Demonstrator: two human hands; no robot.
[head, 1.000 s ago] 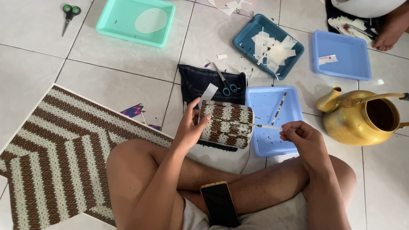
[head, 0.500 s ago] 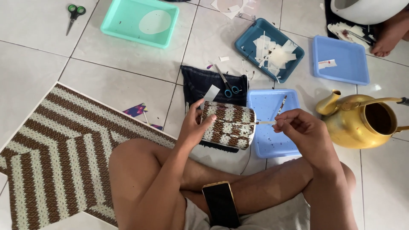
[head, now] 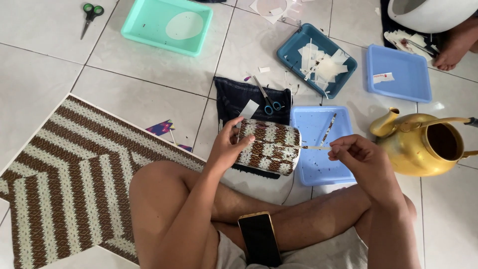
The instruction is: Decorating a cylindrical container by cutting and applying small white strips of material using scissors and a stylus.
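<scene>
Two scissors [head: 91,15] (four trays [head: 167,25])

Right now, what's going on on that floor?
A person sits cross-legged on the tiled floor. The left hand steadies a cylinder wrapped in brown-and-white patterned material. The right hand pinches a thin strip that runs across to the cylinder. A light blue tray lies under them, a gold kettle to the right.

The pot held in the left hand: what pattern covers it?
Brown-and-cream woven-look stripes cover the pot, head view.
</scene>
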